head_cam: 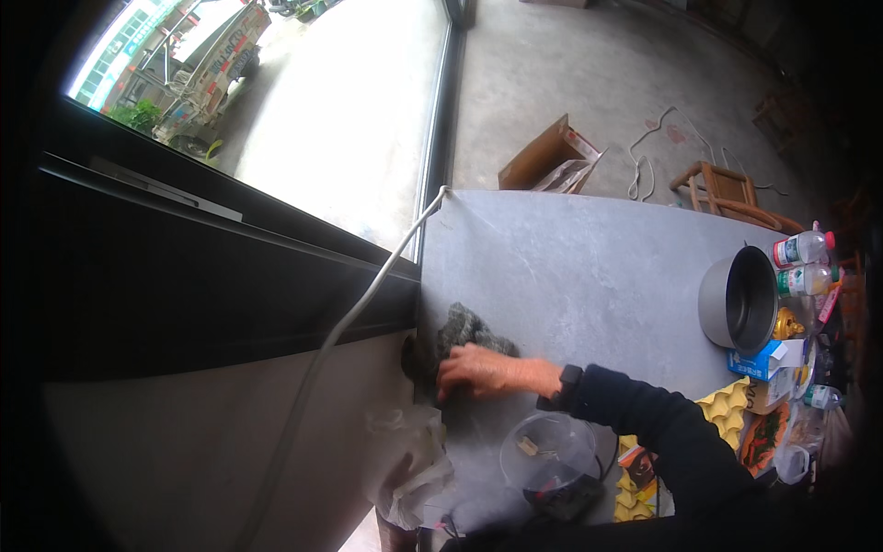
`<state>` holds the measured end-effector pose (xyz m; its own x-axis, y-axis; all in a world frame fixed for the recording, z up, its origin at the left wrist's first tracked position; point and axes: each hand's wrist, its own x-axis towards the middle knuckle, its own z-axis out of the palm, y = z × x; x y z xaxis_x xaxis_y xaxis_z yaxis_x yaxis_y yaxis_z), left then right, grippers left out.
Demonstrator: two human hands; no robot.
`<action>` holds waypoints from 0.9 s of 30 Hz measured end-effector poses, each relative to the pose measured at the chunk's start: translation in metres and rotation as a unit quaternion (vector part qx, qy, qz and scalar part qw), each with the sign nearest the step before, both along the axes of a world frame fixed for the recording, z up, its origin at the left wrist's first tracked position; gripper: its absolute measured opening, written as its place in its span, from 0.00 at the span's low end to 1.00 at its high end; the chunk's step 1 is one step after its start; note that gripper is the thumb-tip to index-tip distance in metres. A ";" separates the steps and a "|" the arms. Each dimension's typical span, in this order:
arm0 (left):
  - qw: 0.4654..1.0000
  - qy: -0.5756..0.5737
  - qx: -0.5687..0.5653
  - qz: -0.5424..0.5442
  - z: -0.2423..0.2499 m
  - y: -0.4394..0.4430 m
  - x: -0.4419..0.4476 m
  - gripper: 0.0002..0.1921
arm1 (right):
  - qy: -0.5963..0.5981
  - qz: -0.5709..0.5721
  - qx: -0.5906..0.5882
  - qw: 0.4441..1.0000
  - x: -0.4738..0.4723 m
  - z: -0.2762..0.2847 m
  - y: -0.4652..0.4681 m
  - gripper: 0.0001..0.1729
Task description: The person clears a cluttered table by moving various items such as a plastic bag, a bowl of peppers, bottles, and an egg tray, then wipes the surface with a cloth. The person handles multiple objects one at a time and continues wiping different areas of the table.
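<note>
My right hand (476, 372), in a dark sleeve with a black band at the wrist, reaches over the left side of a grey tabletop (566, 276). Its fingers are bent downward and slightly blurred. A crumpled grey-green cloth (463, 326) lies right beside the hand, partly covered by it; whether the fingers grip it is hidden. Nearer my body stands a clear round plastic tub (514, 459) with a small tan piece showing in it. Against the tub is a black object (572, 498), too dark to identify. My left hand is out of view.
A whitish plastic bag (410, 476) hangs at the table's left edge, below a pale cable (359, 307). At right are a grey inner pot (714, 310), plastic bottles (800, 250), a blue box (755, 362) and yellow egg trays (728, 414). A cardboard box (538, 155) and wooden chair (731, 190) stand beyond.
</note>
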<state>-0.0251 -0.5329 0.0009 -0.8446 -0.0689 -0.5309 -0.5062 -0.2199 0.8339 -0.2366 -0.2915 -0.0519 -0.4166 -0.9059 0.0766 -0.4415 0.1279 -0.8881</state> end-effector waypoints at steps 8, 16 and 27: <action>1.000 0.008 0.020 0.017 -0.004 -0.010 0.010 0.26 | 0.075 0.082 0.031 0.993 0.025 0.006 0.011 0.13; 0.999 0.004 0.054 0.002 -0.014 -0.025 0.005 0.26 | 0.222 -0.338 0.052 0.913 -0.077 -0.026 0.146 0.12; 0.999 0.017 -0.031 0.000 0.043 0.007 -0.015 0.26 | 0.249 -0.565 0.210 0.758 0.003 -0.015 0.219 0.13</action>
